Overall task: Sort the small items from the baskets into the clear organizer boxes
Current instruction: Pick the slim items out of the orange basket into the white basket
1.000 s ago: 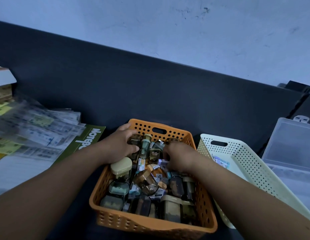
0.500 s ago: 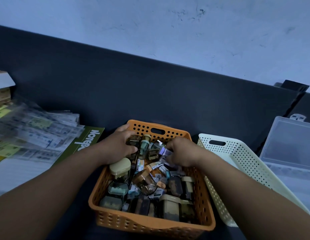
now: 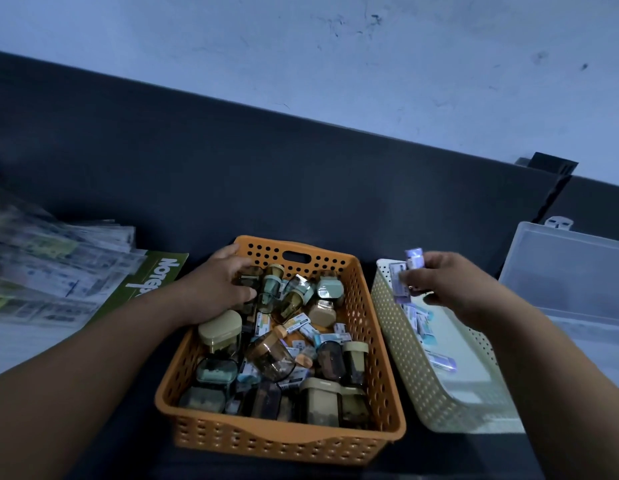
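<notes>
As the view starts from the near edge, the orange basket [image 3: 280,441] comes first. It stands on a dark surface [image 3: 301,188] w/ its long axis going from near to far. It is full. At the near end stand square jars, e.g. a beige-lidded jar [image 3: 320,398]. Further in, round brown jars [image 3: 270,355] lie on their sides, mixed w/ small labelled packets [image 3: 297,322]. By the left wall a cream-lidded jar [image 3: 220,329] stands upright.

Just beyond it the left hand [image 3: 214,289] is inside this basket, at the far-left corner, w/ fingers curled round a dark jar [image 3: 247,277]. Which way this jar points I cannot tell, since the hand covers most of it.

Just beside the orange basket, on the right, stands the cream basket [image 3: 405,362], approx. parallel to it. It holds only few things: flat packets [image 3: 420,322] along its left wall & some more of them nearer.

The right hand [image 3: 453,289] hovers above the far end of the cream basket & pinches the held packets [image 3: 410,271] between thumb & fingers. Their long axis is about upright, w/ a pale purple end pointing up & away from the person. The 2 hands are well apart, each over its own basket.

Farther right is the clear organizer box [image 3: 571,271]. Its lid looks raised, and what is inside I cannot tell.

Far left lies a green notepad [image 3: 152,282], partly under a blurred stack of printed papers [image 3: 51,271]. Behind all is a pale wall [image 3: 335,57].
</notes>
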A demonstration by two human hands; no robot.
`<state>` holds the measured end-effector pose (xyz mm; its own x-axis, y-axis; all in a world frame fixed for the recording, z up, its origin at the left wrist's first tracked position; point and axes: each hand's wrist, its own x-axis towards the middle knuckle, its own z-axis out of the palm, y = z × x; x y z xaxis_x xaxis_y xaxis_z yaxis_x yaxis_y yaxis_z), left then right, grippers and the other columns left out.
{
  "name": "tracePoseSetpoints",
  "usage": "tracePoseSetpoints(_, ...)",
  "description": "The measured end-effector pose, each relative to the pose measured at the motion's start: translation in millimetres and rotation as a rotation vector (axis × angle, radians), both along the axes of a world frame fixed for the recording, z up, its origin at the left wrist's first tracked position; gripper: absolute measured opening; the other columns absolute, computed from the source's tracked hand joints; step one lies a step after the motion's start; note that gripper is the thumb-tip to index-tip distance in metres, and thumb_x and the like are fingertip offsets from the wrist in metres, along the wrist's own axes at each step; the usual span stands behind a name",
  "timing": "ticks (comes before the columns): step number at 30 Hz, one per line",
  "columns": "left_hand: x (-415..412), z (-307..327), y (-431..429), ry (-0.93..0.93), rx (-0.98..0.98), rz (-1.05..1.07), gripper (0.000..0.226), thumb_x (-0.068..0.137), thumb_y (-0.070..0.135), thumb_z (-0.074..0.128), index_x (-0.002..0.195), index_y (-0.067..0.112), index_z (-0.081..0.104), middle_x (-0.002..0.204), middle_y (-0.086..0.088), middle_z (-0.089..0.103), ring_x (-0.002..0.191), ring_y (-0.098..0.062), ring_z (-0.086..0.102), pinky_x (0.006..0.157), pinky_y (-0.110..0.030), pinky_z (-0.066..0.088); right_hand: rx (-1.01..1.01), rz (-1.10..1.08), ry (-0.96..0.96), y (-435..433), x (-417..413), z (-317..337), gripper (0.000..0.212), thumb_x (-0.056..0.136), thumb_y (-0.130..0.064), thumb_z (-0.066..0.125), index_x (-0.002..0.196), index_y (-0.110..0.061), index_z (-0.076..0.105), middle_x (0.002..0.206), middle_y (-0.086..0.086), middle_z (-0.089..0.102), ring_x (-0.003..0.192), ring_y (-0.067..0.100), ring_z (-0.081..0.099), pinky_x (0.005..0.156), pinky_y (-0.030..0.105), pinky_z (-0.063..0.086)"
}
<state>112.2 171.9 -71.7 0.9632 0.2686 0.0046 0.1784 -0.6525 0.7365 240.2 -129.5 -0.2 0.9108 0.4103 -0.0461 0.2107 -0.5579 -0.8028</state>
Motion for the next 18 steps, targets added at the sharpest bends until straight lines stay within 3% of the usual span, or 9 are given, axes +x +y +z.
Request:
tracePoseSetpoints(3, 0.2, 0.7, -1.5, 0.001, 0.004, 0.0, 0.063, 0.09, 0.024, 0.063, 0.146, 0.023, 0.035, 0.159, 0.012, -0.001, 0.144, -0.012, 0.015, 0.1, -0.019, 0.021, -0.217, -0.091, -0.069, -12.8, 13.1, -14.9, 0.008, 0.086, -0.012, 0.067, 0.084, -0.005, 0.065, 0.079, 0.008, 0.063, 0.071, 0.019, 0.054, 0.066, 0.03, 0.04)
tracePoseSetpoints(6, -0.2, 0.0, -1.4, -0.003, 0.001, 0.007, 0.062, 0.09, 0.024, 0.063, 0.146, 0.023, 0.036, 0.159, 0.013, -0.001, 0.144, -0.012, 0.016, 0.099, -0.019, 0.023, -0.507, -0.095, -0.246, -4.8, 12.4, -19.8, 0.031, 0.083, -0.02, 0.071, 0.112, -0.012, 0.063, 0.109, 0.0, 0.063, 0.094, 0.018, 0.061, 0.081, 0.031, 0.047)
tracePoseSetpoints(7, -0.5, 0.1, -1.6, -0.003, -0.002, 0.008, 0.062, 0.09, 0.024, 0.063, 0.146, 0.024, 0.036, 0.159, 0.013, -0.001, 0.144, -0.012, 0.016, 0.098, -0.019, 0.024, -0.518, -0.079, -0.328, 2.8, 7.9, -17.5, 0.038, 0.083, -0.023, 0.071, 0.119, -0.015, 0.061, 0.116, -0.001, 0.062, 0.103, 0.018, 0.06, 0.085, 0.03, 0.047)
tracePoseSetpoints(9, -0.8, 0.2, -1.4, -0.001, 0.002, 0.006, 0.062, 0.09, 0.024, 0.063, 0.146, 0.024, 0.035, 0.159, 0.013, -0.001, 0.144, -0.012, 0.015, 0.099, -0.02, 0.023, -0.403, 0.022, -0.46, 23.6, -9.4, -8.7, 0.027, 0.084, -0.023, 0.069, 0.11, -0.023, 0.063, 0.11, -0.005, 0.063, 0.102, 0.015, 0.06, 0.078, 0.024, 0.046)
tracePoseSetpoints(11, -1.1, 0.4, -1.2, 0.0, 0.008, 0.004, 0.062, 0.09, 0.026, 0.063, 0.146, 0.025, 0.035, 0.159, 0.013, -0.001, 0.144, -0.012, 0.014, 0.101, -0.021, 0.022, -0.283, 0.196, -0.41, 46.2, -28.2, -1.3, 0.011, 0.086, -0.019, 0.068, 0.093, -0.027, 0.064, 0.096, -0.008, 0.065, 0.092, 0.015, 0.063, 0.074, 0.021, 0.047)
tracePoseSetpoints(13, -1.7, 0.7, -1.3, 0.0, 0.0, 0.003, 0.062, 0.09, 0.026, 0.063, 0.146, 0.025, 0.035, 0.159, 0.015, -0.001, 0.144, -0.012, 0.014, 0.103, -0.022, 0.021, -0.25, 0.375, -0.202, 66.7, -44.1, -0.9, 0.009, 0.088, -0.017, 0.068, 0.091, -0.026, 0.068, 0.092, -0.006, 0.068, 0.087, 0.018, 0.066, 0.08, 0.029, 0.054)
tracePoseSetpoints(15, -2.2, 1.2, -1.9, -0.001, -0.005, 0.006, 0.062, 0.09, 0.026, 0.063, 0.146, 0.025, 0.036, 0.159, 0.015, -0.001, 0.144, -0.011, 0.014, 0.105, -0.022, 0.02, -0.341, 0.51, -0.085, 82.7, -50.4, -7.7, 0.013, 0.088, -0.016, 0.067, 0.094, -0.028, 0.069, 0.094, -0.006, 0.069, 0.09, 0.015, 0.067, 0.086, 0.031, 0.055)
tracePoseSetpoints(18, -2.8, 2.1, -2.9, -0.002, -0.01, 0.005, 0.062, 0.09, 0.026, 0.062, 0.146, 0.025, 0.035, 0.159, 0.016, -0.001, 0.144, -0.011, 0.014, 0.107, -0.022, 0.019, -0.572, 0.586, -0.136, 101.7, -46.4, -22.7, 0.022, 0.09, -0.015, 0.064, 0.109, -0.024, 0.067, 0.108, -0.009, 0.065, 0.094, 0.011, 0.062, 0.087, 0.026, 0.05)
